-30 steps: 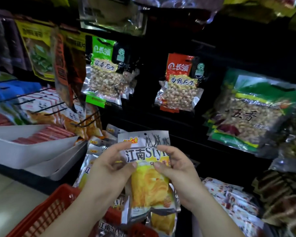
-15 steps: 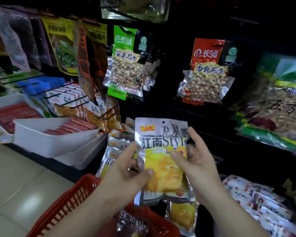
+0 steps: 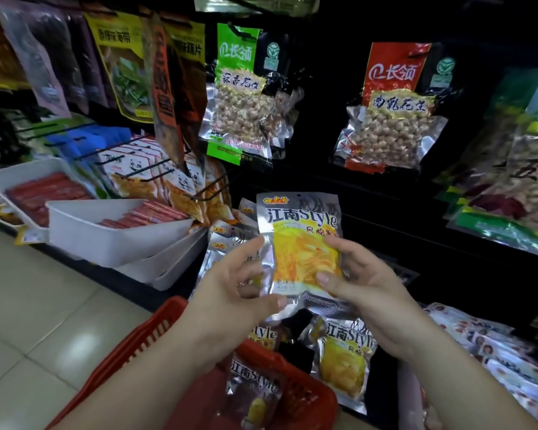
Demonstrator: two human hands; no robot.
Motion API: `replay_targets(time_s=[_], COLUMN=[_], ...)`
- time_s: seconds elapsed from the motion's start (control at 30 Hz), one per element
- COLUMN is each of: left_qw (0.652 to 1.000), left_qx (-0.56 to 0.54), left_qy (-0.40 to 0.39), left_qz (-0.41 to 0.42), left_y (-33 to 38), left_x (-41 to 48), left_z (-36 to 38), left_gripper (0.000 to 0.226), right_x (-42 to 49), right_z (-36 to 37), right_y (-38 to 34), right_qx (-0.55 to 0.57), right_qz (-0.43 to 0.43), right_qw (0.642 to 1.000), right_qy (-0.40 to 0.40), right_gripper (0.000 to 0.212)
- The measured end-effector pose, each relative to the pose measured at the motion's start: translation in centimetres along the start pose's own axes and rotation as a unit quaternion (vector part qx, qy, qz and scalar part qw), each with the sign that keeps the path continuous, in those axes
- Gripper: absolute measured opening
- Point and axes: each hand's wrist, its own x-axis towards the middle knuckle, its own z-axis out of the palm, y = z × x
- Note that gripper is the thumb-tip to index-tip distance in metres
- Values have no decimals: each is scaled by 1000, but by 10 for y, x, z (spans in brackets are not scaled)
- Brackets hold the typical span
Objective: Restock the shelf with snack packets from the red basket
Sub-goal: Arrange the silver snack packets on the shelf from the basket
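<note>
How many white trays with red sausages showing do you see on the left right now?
2. The first tray sits far left on the shelf; the second tray is just right of it, closer in. The lower white trays beneath it hide their contents.

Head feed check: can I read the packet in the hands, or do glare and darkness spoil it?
Head view: the held packet is sharp, print legible, mild sheen on its foil; the shelf back is nearly black; the green bags at the right edge are blurred and stretched by the wide lens; floor tiles show soft reflections.
</note>
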Motion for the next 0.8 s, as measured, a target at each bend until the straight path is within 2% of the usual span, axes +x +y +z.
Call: replay_targets(time_s=[0.07, 0.13, 0.2, 0.27, 0.37, 0.43, 0.53, 0.57, 0.63, 0.7, 0.73, 0.8], left_qw=[1000, 998, 994, 994, 995, 984, 947, 928, 908, 922, 937, 958], left_qx=[-15, -60, -108, -106, -17, 87, 198, 234, 253, 203, 166, 134], left_qy=[22, 11, -6, 5, 63, 79, 33, 7, -62, -113, -103, 10], left_qz=[1, 0, -2, 16, 73, 136, 253, 288, 328, 311, 289, 255], left_y=[-3, -5, -5, -4, -2, -3, -5, -7, -12, -14, -13, -10], left_x=[2, 3, 3, 3, -1, -7, -18, -20, -23, -24, -24, -19], left_z=[-1, -2, -1, 2, 8, 17, 36, 41, 49, 52, 49, 38], left_gripper=[84, 81, 78, 72, 59, 50, 35, 31, 24, 18, 18, 18], right_x=[-1, -2, -4, -7, -11, -14, -18, -18, -14, -10, -8, -5], right_z=[-4, -7, -5, 3, 18, 30, 47, 50, 50, 43, 39, 31], right_y=[-1, -1, -1, -1, -5, -8, -8, -7, -1, 4, 6, 8], right_qx=[-1, -22, -50, -107, -261, -181, 3, 20, 21, 14, 8, -4], right_qz=[15, 5, -2, -3, -49, -100, -59, -45, -26, -28, -35, -49], right_qw=[998, 996, 997, 994, 962, 977, 997, 998, 999, 999, 998, 997], right_qy=[-60, -81, -63, -25, 62, 47, -42, -42, 8, 40, 51, 55], right_gripper=[87, 91, 88, 81, 64, 49, 41, 39, 40, 51, 57, 64])
